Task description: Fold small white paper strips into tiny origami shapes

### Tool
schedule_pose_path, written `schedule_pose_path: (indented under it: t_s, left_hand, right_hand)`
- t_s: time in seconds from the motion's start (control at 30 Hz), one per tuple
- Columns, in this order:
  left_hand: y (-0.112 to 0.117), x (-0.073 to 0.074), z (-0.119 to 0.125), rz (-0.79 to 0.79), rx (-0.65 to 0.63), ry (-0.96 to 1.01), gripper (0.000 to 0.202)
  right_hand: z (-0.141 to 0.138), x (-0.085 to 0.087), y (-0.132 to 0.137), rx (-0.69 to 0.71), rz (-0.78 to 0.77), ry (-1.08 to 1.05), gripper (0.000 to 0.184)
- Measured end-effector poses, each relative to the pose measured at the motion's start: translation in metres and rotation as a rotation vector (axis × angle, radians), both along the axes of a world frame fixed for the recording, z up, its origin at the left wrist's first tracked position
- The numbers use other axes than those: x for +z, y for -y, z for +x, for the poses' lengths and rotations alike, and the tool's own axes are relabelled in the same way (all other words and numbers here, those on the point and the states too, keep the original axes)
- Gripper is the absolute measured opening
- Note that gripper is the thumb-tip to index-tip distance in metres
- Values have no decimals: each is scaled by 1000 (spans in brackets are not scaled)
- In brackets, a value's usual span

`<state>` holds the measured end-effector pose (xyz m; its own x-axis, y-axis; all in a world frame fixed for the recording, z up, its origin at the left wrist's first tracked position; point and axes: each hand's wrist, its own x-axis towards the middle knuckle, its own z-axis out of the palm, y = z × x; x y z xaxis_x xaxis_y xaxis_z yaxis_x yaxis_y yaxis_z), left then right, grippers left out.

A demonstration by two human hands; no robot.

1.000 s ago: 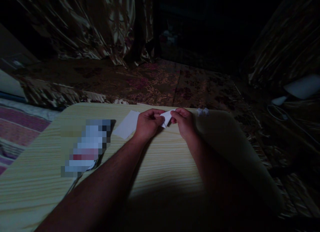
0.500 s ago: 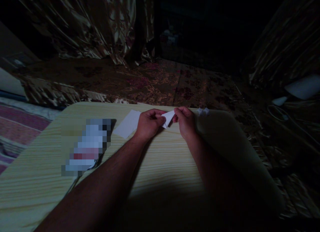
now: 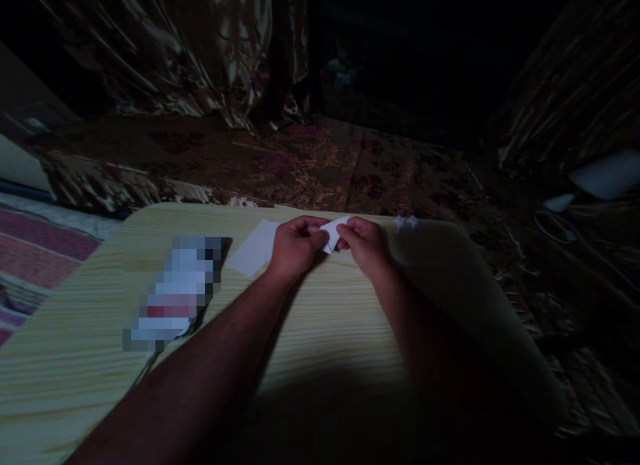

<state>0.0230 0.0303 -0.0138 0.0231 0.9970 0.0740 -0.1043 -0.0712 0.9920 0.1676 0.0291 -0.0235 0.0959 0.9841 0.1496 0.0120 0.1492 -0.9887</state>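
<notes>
Both my hands meet at the far middle of a pale wooden table (image 3: 325, 331). My left hand (image 3: 295, 246) and my right hand (image 3: 364, 245) each pinch a small folded white paper piece (image 3: 334, 233) held between them, just above the tabletop. The fingers of both hands are curled closed on it. A flat white paper sheet (image 3: 254, 249) lies on the table just left of my left hand.
A blurred-out flat object (image 3: 173, 293) lies on the table's left part. Two tiny white folded shapes (image 3: 406, 223) sit near the far right edge. Dark patterned carpet (image 3: 320, 161) and curtains lie beyond. A white object and cable (image 3: 575, 198) rest at the right.
My right hand has shifted slightly left and closer to my left hand, covering more of the folded paper. The arms otherwise stay in place.
</notes>
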Motion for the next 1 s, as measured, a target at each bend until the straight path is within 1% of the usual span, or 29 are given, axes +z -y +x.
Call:
schedule_pose_path:
  t_s: [0.1, 0.27, 0.43, 0.6, 0.87, 1.0]
  left_hand:
    - [-1, -1, -1, 2, 19, 0, 31]
    - [-3, -2, -2, 13, 47, 24, 32]
    - [-4, -4, -2, 30, 63, 39, 32]
    - [-4, -5, -2, 44, 88, 65, 32]
    - [-5, -4, -2, 42, 111, 88, 39]
    - [-6, -4, -3, 48, 119, 97, 40]
  right_hand:
    - [-1, 2, 0, 5, -7, 20, 24]
    - [-2, 1, 1, 70, -40, 88, 24]
    - [-3, -1, -1, 71, -29, 92, 25]
    - [-2, -2, -2, 125, -62, 124, 23]
    - [-3, -5, -3, 152, -37, 146, 25]
    - [-2, -5, -3, 168, -34, 197, 24]
